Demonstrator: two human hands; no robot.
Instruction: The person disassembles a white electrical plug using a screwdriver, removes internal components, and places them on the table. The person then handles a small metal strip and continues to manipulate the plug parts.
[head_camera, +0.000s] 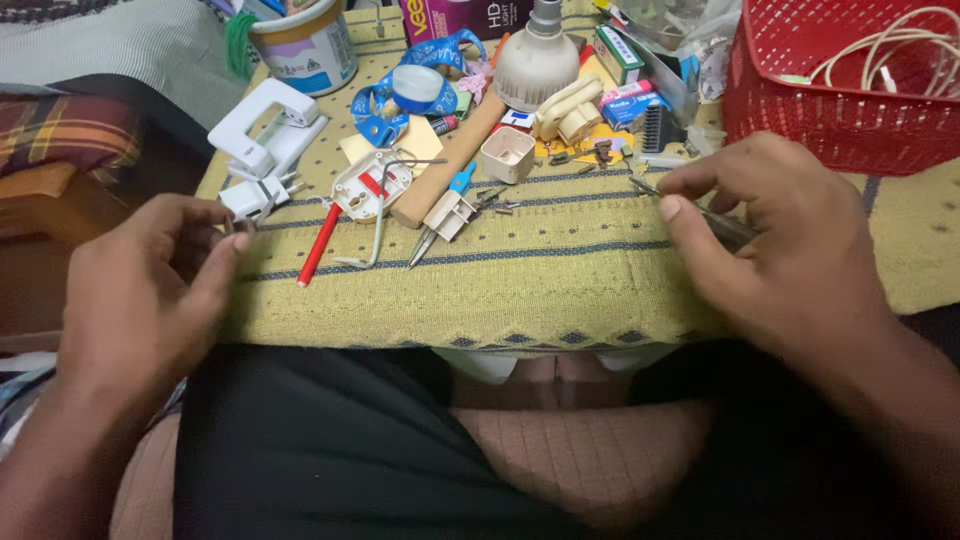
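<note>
Plug (371, 186) lies opened, wire loose, not reassembled. Right hand (775, 240) pinches thin metal tool (690, 205). Left hand (140, 290) curled round small part (unclear what).

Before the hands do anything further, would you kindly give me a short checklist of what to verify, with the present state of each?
1. Right hand pinches a thin metal tool: ok.
2. What the left hand holds at its fingertips: cannot tell, small and blurred.
3. Opened white plug lies flat on the yellow cloth: ok.
4. Red screwdriver lies free between the hands: ok.
5. Cloth behind the plug tidy: not ok, crowded with parts.
</note>
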